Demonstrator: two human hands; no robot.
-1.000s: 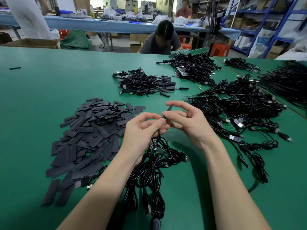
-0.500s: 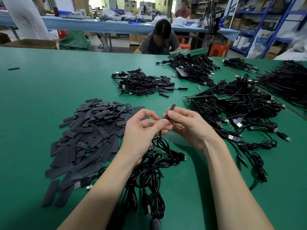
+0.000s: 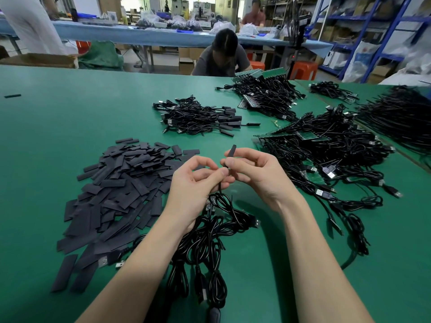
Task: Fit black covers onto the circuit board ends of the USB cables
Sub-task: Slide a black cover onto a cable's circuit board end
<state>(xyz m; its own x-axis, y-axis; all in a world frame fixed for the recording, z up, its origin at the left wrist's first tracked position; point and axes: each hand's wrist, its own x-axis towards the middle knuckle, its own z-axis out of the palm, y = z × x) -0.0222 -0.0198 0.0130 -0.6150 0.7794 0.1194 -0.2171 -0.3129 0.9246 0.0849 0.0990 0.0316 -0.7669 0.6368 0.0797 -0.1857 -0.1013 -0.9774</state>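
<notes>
Two hands met above the green table [image 3: 58,117]. The right hand [image 3: 258,173] pinched a black cover [image 3: 231,153] between thumb and forefinger; it was a narrow, flat, matt sleeve, its upper end poking out above the fingertips. The left hand [image 3: 196,185] had its fingers curled, pinching a thin black cable [image 3: 220,187] just below the cover. Beneath the left fingers hung a bundle of looped cables [image 3: 210,241]. Left of them lay a heap of covers [image 3: 121,183].
</notes>
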